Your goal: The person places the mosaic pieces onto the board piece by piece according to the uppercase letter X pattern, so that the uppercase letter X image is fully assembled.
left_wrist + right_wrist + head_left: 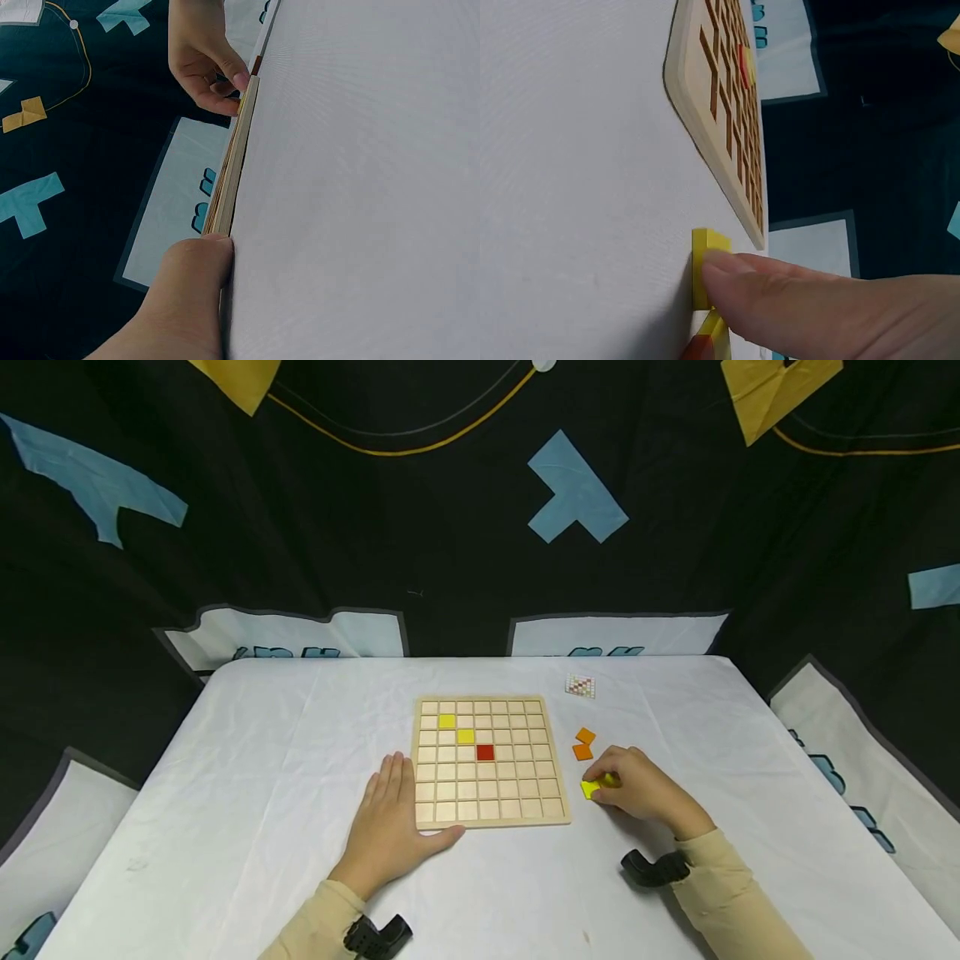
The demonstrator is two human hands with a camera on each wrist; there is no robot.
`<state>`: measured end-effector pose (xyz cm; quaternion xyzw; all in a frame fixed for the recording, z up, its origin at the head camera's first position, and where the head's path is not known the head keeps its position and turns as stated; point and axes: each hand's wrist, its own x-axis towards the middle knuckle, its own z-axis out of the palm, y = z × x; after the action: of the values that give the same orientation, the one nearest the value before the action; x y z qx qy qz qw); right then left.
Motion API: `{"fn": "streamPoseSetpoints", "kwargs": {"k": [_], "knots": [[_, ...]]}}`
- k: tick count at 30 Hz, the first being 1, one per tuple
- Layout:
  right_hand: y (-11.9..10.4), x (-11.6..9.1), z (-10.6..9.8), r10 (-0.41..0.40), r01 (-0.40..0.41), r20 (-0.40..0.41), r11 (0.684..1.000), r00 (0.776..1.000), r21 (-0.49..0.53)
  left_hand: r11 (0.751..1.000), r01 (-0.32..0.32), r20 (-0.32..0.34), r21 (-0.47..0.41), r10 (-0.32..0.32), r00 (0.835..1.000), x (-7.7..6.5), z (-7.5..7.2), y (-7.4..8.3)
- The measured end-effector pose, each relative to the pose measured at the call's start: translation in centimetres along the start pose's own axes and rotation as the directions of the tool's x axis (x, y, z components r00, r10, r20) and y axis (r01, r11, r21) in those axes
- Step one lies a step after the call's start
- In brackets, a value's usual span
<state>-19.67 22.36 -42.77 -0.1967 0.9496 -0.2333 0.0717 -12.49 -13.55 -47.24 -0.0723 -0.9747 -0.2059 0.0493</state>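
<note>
A wooden grid board (555, 824) lies on the white table, with two yellow tiles (447, 721) and a red tile (485, 752) set in its cells along a diagonal. My left hand (390, 827) lies with straight fingers along the board's left side, its thumb at the near edge. Right of the board, my right hand (637, 783) pinches a yellow tile (700, 289) close over the cloth, the thumb across its face. Another yellow tile (718, 334) shows just below it in the right wrist view, beside a red piece (698, 348). The right fingertips are partly hidden behind the thumb there.
Two orange tiles (582, 752) lie between the board and my right hand, toward the back. A small card with a coloured grid pattern (581, 686) lies farther back. A dark curtain (465, 543) hangs behind the table (225, 760).
</note>
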Motion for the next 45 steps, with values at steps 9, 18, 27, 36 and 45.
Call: {"fn": "streamPoseSetpoints", "kwargs": {"k": [9, 18, 27, 36, 45], "knots": [[-1.3, 1.2, 0.7, 0.066, -0.054, -0.06, 0.983, 0.996, 0.176, 1.0, -0.002, 0.006, 0.012, 0.002, 1.0, 0.0, 0.0, -0.3], [-4.7, 3.8, 3.1, 0.0, 0.022, -0.082, 0.965, 0.997, 0.263, 1.0, -0.004, -0.003, 0.004, 0.004, 1.0, -0.1, 0.1, -0.2], [-6.7, 5.6, 5.6, -0.022, 0.052, -0.112, 0.961, 0.993, 0.271, 1.0, -0.007, -0.003, 0.01, 0.007, 1.0, -0.1, 0.2, -0.1], [-6.7, 5.8, 6.0, -0.075, 0.104, -0.123, 0.962, 0.99, 0.253, 1.0, -0.006, -0.006, 0.011, 0.006, 1.0, 0.0, 0.1, -0.1], [-6.6, 5.4, 5.8, -0.06, 0.078, -0.133, 0.988, 0.989, 0.135, 1.0, -0.006, -0.008, 0.008, 0.006, 1.0, 0.0, 0.0, 0.1]]}}
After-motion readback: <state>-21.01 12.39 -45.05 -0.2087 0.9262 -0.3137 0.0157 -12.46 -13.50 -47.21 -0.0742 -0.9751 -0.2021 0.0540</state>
